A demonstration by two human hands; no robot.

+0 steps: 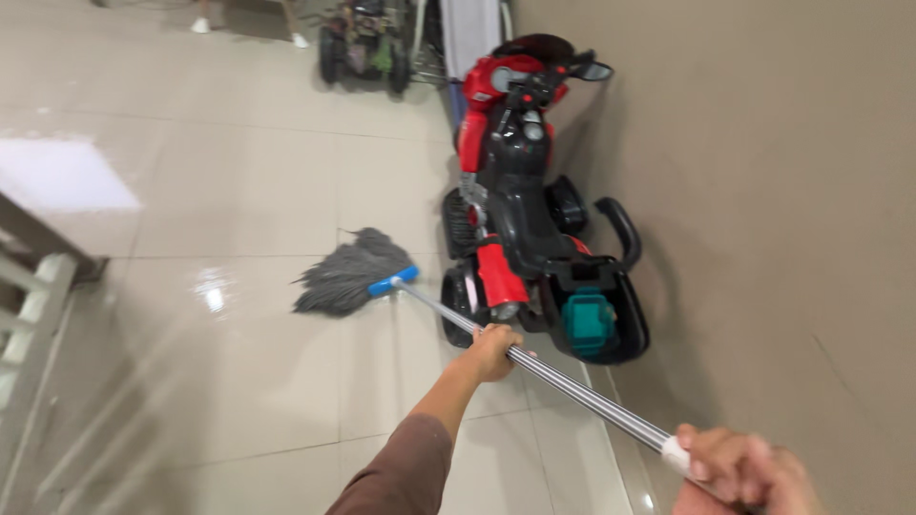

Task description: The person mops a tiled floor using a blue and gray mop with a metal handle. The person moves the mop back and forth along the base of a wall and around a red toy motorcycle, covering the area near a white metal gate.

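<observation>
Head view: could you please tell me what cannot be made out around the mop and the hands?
- Right hand: blurred and cut off by the bottom edge; mop handle end hidden inside it.
- Mop head: underside hidden against the floor.
- Toy motorbike: far side hidden by its own body.
- Left hand: palm hidden around the handle.

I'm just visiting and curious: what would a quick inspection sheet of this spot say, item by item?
Surface: glossy tiled floor, with bright reflections.
Job's things: mop with grey strands, blue collar and metal handle; its head lies on the floor.
Clutter: red and black toy motorbike parked against the wall, close beside the mop head; another ride-on toy farther back.
Grips: left hand closed around the handle midway; right hand closed on its white end.
Cables: nothing seen.
Surroundings: beige wall on the right; white railing on the left; someone's feet at the far edge.
</observation>
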